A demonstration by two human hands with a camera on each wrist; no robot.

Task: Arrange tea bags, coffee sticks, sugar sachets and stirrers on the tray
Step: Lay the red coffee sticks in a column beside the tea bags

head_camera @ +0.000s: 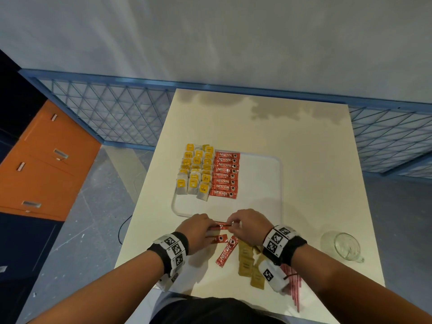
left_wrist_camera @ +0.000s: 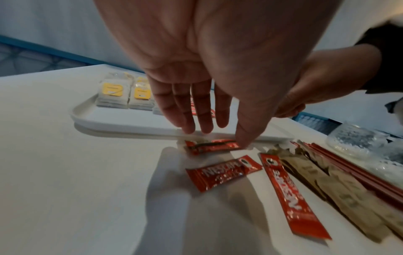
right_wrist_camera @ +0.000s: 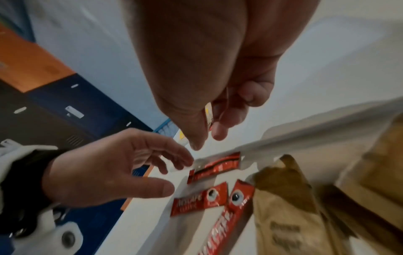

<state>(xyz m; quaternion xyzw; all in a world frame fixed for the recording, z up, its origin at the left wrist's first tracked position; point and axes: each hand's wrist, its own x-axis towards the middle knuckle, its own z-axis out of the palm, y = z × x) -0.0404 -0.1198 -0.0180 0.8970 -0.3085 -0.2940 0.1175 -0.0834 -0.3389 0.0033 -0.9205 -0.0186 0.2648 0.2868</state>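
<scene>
both hands [head_camera: 198, 230] [head_camera: 251, 226] loose-fingered, grasping nothing, over a coffee stick [left_wrist_camera: 212, 146] beside the tray [left_wrist_camera: 130, 124]; could skid against that rim if pinched clumsily.

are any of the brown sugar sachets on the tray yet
No: in the head view the brown sugar sachets all lie on the table short of the tray, which holds only tea bags and coffee sticks.

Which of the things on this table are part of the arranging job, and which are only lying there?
Part of the job:
- tray
- tea bags on the tray
- coffee sticks on the tray
- loose coffee sticks on the table
- brown sugar sachets
- red stirrers

Only lying there:
- glass jug
- orange cabinet beside the table
</scene>
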